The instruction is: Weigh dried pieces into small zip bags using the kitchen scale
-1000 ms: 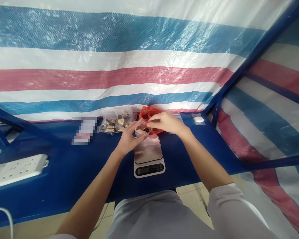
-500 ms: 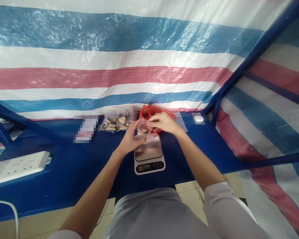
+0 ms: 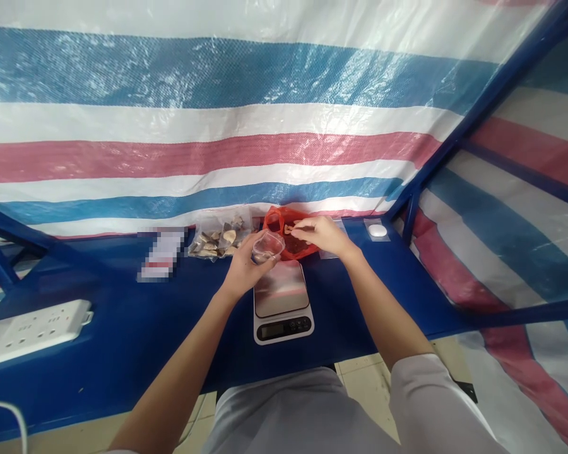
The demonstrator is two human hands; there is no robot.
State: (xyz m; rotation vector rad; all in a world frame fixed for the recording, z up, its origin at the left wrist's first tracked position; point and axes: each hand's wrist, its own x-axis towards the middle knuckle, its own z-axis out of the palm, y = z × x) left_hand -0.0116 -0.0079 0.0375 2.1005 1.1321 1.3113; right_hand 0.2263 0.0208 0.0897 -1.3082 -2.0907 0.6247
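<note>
Left hand (image 3: 243, 266) gripped small clear plastic bag (image 3: 268, 244), mouth open, above white scale with shiny rectangular plate (image 3: 281, 295) | right hand (image 3: 324, 234) pinched 1 small brownish piece (image 3: 288, 229) over red plastic bag (image 3: 299, 252) near blue desk's (image 3: 170, 328) back edge | clear bag sat just left of right fingertips (image 3: 299, 228)

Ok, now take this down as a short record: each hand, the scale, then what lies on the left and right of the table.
Left hand: holds a small clear bag, its mouth open
Right hand: seems to pinch a small brownish piece over the red bag
Scale: on the blue table, readout illegible
Table left: white power strip
Table right: white object in a clear packet
</note>
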